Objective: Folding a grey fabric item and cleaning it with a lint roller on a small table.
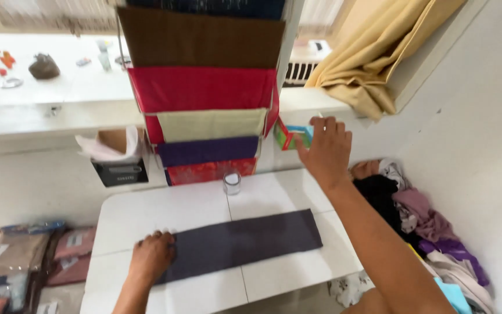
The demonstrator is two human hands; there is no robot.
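The dark cloth (242, 244) lies flat along the white surface (286, 273), left hand (152, 256) pressing its left end, fingers flat, holding nothing. Right hand (325, 152) is up at the wall, fingers closed around a small green box (290, 136). Looks like early days, cloth unfolded.

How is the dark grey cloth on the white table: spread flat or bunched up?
Spread flat. The dark grey cloth lies as one long smooth strip across the white table, and the left hand presses its end.

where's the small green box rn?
Head view, right of centre: the small green box is in the right hand, beside the hanging fabrics, above the white table.
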